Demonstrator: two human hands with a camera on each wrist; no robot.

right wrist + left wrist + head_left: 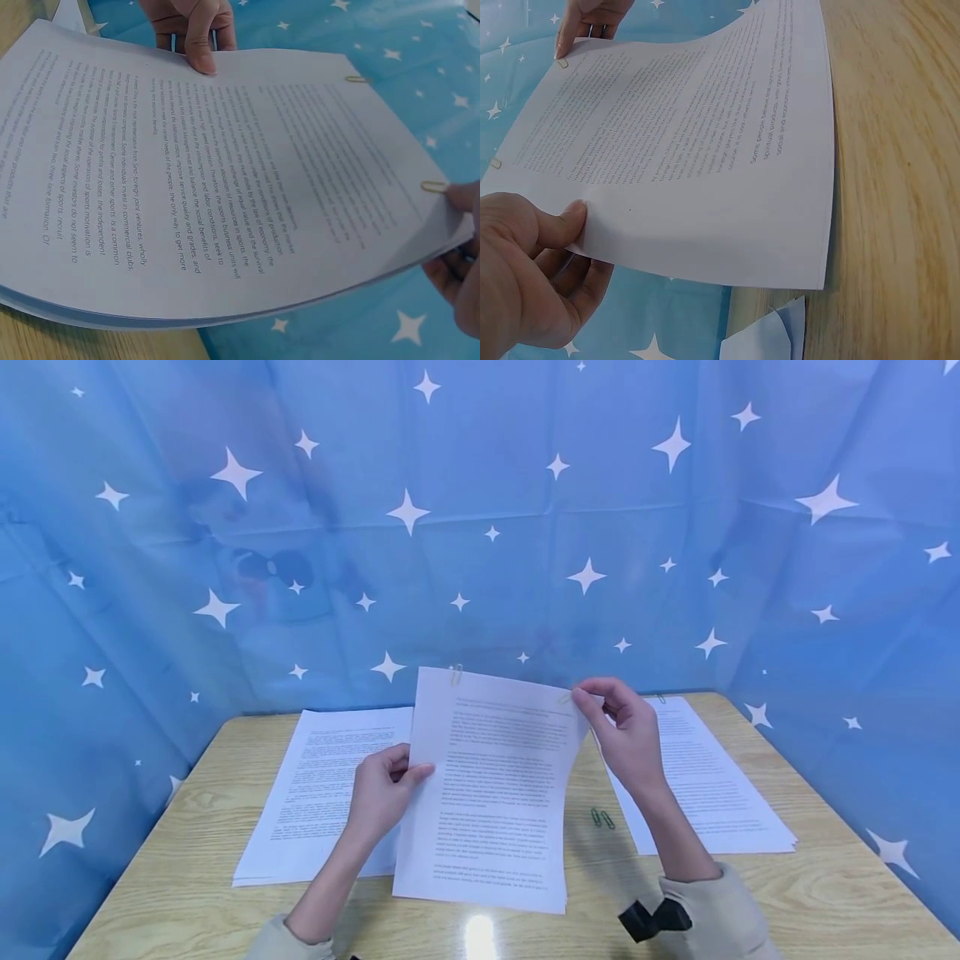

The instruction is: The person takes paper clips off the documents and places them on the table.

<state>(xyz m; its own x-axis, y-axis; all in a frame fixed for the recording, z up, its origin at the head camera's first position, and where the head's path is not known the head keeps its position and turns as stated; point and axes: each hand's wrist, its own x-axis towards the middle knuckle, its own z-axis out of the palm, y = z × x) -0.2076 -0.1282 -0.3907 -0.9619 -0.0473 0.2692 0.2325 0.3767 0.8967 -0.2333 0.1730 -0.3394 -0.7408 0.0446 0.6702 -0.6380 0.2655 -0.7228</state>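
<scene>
Both hands hold up a thin stack of printed sheets (495, 793) above the table, its text side facing me. My left hand (384, 789) pinches the left edge, thumb in front and fingers behind. At the top right corner, my right hand (630, 735) pinches the sheets with its thumb right at a paper clip (435, 186). A second paper clip (456, 674) sits on the top edge toward the left. In the right wrist view the bottom edges of the sheets spread slightly apart. The back of the stack is hidden.
A pile of printed paper (337, 777) lies on the left of the wooden table (172, 843). Another printed stack (712, 785) with a green clip (661, 698) lies on the right. Two loose green paper clips (602, 818) lie between. A blue starred curtain (480, 560) hangs behind.
</scene>
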